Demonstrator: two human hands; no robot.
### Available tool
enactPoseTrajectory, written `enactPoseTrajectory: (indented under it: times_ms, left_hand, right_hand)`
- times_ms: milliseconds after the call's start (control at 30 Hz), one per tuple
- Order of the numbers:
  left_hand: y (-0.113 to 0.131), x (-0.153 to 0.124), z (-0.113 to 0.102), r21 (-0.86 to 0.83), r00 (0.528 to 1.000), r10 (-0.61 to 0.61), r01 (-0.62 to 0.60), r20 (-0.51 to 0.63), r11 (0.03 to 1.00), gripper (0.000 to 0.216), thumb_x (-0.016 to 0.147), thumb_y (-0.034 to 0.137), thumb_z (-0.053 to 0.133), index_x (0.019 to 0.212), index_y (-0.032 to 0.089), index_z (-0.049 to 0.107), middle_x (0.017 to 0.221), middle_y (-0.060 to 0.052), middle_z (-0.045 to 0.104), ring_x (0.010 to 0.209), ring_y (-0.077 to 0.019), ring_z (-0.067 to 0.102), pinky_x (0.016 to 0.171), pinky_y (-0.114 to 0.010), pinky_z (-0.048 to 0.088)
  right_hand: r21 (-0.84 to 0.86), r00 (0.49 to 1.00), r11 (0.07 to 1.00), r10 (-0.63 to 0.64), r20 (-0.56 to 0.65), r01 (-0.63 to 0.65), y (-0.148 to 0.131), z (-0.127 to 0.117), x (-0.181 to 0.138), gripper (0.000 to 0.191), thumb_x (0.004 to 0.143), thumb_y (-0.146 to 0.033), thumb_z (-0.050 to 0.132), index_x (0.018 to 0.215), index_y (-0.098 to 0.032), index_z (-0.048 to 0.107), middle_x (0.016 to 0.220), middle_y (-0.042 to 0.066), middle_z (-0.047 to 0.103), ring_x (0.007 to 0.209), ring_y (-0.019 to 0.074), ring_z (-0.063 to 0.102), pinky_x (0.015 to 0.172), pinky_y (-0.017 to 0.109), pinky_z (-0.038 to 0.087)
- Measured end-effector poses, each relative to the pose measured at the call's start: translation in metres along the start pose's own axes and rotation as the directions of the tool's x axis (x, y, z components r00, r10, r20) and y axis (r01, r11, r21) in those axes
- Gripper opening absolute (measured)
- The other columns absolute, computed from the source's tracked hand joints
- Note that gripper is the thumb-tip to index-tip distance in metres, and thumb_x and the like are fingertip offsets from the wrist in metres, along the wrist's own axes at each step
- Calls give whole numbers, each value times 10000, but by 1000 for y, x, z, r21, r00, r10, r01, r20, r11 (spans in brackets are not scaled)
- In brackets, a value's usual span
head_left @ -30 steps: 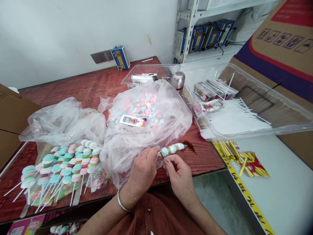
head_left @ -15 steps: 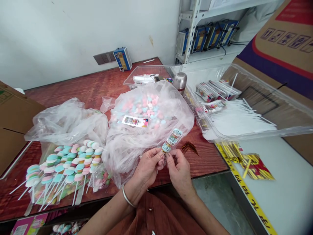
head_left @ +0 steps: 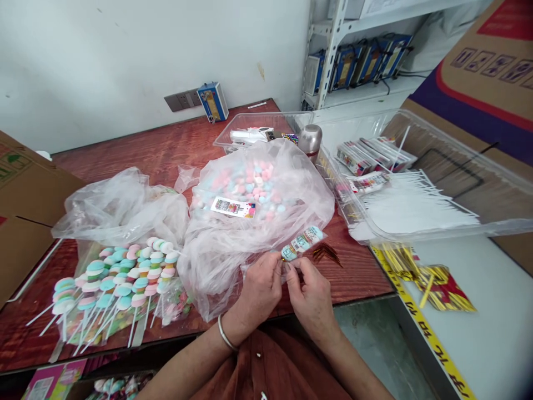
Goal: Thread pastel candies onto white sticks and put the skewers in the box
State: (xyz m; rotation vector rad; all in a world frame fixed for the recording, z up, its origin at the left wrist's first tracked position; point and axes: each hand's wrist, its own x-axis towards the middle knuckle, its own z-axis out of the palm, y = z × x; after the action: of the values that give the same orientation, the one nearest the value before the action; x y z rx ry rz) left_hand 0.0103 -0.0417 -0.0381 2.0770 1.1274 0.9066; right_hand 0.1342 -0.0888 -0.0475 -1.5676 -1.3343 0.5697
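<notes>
Between both hands is a wrapped marshmallow lollipop [head_left: 300, 243], its clear printed wrapper pointing up and to the right. My left hand [head_left: 261, 282] is closed at its lower end, a white bangle on the wrist. My right hand [head_left: 310, 289] pinches beside it, thumb and fingers pressed at the gathered neck. A small gold spot shows at the neck; the stick is hidden by the fingers. Gold twist ties [head_left: 327, 254] lie on the table just right of the wrapper. Behind the hands spreads a clear bag of pastel marshmallows [head_left: 250, 186] with a printed card [head_left: 233, 206] on top.
Unwrapped marshmallow skewers [head_left: 120, 278] lie in a pile at left by a crumpled plastic bag [head_left: 125, 203]. A clear bin [head_left: 433, 233] at right holds white sticks [head_left: 412, 203] and printed packets. A metal flask lid [head_left: 310, 138] stands behind. Packs of gold ties [head_left: 445, 289] lie far right.
The lollipop has tilted from steep to lower, toward the right. My left hand has turned over so its back shows more, and the whole view has shifted slightly.
</notes>
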Motion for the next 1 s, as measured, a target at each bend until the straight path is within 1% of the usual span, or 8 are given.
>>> enactPoseTrajectory:
  times_ms: [133,267,400,533,667,733,867,1000]
  left_hand:
    - [8,5,3,-220,983,-181,171,-26,960,203,941,216,491,970,163,684,798,-32,673,716,-142,596,687,-259,472]
    - [6,6,6,-482,968,-225,252,114,839,287,950,301,499,1110,161,691,606,23,553,503,-106,474,532,-240,425]
    - [7,13,-11,-557,982,-89,167,164,814,224,923,281,559,1034,227,746,938,-58,648,877,-171,617,837,-318,497]
    - [15,19,-38,-443,969,67,46,237,895,316,925,253,527,713,247,761,1295,-63,571,1250,-251,489,1076,-424,367]
    - [21,16,-44,3,948,112,-119,299,993,309,909,175,496,797,280,765,977,-83,653,1018,-240,525,1019,-450,355]
    - [25,14,-41,38,952,95,-111,290,993,322,910,140,455,953,266,748,930,-80,656,911,-219,534,953,-409,396]
    - [37,15,-44,-236,944,113,-39,309,971,429,921,105,359,1008,256,750,1162,-96,655,1111,-228,570,1002,-401,429]
    - [39,12,-57,-305,872,218,-84,437,949,374,891,122,459,965,296,781,1370,-52,586,1422,-284,360,1171,-554,216]
  right_hand:
    - [62,999,998,-20,-36,22,-1,3,5,192,940,-237,498,771,-202,585,768,21,602,730,169,572,682,273,433]
    - [213,995,976,60,-85,-41,-2,1,6,210,937,-260,529,740,-207,577,744,9,575,696,165,555,669,280,444]
    - [376,998,925,39,48,-54,-8,-14,7,98,906,-254,574,824,-210,605,752,-3,574,677,157,542,628,270,443]
    - [273,981,960,-104,162,57,-14,-33,11,178,905,-218,569,729,-211,597,732,5,558,681,158,527,613,267,419]
    - [132,978,974,-193,75,182,-25,-49,14,134,900,-180,564,786,-220,621,785,19,594,715,164,549,645,269,429]
    - [165,969,970,-204,136,181,-31,-52,12,147,891,-181,572,757,-220,620,764,13,584,685,157,533,625,262,420]
    - [381,935,918,-30,353,-114,-28,-43,5,188,853,-253,610,673,-211,576,690,-6,548,638,159,506,585,261,410]
    - [603,901,680,225,371,-418,-7,-33,5,252,790,-362,682,638,-209,552,606,-27,515,539,140,461,518,257,404]
